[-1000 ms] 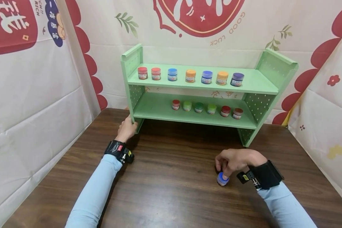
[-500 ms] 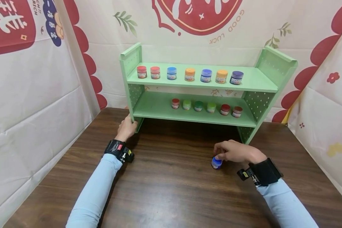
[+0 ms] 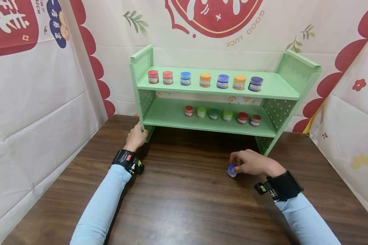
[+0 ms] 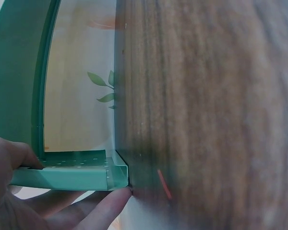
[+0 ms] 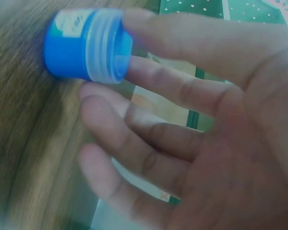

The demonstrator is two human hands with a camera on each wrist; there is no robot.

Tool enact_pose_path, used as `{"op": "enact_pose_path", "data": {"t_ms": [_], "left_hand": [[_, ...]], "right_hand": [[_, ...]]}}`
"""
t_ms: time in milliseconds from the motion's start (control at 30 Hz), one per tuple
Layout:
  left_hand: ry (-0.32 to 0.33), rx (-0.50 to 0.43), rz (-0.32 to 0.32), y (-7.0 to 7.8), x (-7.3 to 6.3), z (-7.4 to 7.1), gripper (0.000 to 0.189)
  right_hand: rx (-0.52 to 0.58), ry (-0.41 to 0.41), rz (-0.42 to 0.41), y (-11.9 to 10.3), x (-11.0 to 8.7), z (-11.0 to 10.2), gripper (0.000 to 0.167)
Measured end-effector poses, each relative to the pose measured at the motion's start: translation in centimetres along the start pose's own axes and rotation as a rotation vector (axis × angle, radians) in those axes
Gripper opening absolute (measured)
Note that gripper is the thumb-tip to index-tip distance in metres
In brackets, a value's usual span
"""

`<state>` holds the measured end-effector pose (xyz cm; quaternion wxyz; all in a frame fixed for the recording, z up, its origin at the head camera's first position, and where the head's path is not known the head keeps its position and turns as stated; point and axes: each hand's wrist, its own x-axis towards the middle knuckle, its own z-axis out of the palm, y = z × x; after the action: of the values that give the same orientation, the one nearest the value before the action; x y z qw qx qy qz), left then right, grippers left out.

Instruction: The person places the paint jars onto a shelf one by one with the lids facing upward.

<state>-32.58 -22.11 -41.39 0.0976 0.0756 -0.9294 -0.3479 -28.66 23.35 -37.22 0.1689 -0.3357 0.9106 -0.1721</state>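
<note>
My left hand (image 3: 136, 137) grips the lower left leg of a green two-tier shelf (image 3: 208, 128). In the left wrist view the thumb lies on one side of the green side panel (image 4: 62, 178) and the fingers on the other. Out on the table in front of the shelf's right part, my right hand (image 3: 251, 162) pinches the lid of a small blue paint jar (image 3: 231, 173) between thumb and index finger. The right wrist view shows this blue jar (image 5: 72, 45) with its clear-rimmed lid and white label, the other fingers spread beside it.
Red, blue, orange and purple jars (image 3: 205, 80) line the upper tier. On the lower tier stand several red and green jars (image 3: 213, 114). The brown wooden table (image 3: 178, 204) is bordered by printed cloth walls (image 3: 43, 119) at the back and sides.
My right hand has carried the blue jar forward and slightly left, toward the shelf; over the last half second it has barely moved. The left hand stays on the shelf's leg.
</note>
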Motion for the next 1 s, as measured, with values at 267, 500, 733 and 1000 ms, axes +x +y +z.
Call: {"op": "enact_pose_path", "data": {"t_ms": [267, 500, 733, 1000], "left_hand": [[0.007, 0.001, -0.001, -0.04, 0.11, 0.24, 0.037], [0.005, 0.003, -0.004, -0.12, 0.07, 0.22, 0.042], [-0.001, 0.004, -0.002, 0.09, 0.03, 0.09, 0.039], [0.003, 0.005, -0.006, 0.04, -0.04, 0.07, 0.036]], "right_hand": [[-0.019, 0.037, -0.002, 0.24, 0.09, 0.20, 0.023], [-0.035, 0.032, 0.025, 0.34, 0.21, 0.47, 0.030], [-0.043, 0.026, 0.016, 0.40, 0.18, 0.35, 0.029], [-0.048, 0.030, 0.012, 0.43, 0.13, 0.24, 0.032]]}}
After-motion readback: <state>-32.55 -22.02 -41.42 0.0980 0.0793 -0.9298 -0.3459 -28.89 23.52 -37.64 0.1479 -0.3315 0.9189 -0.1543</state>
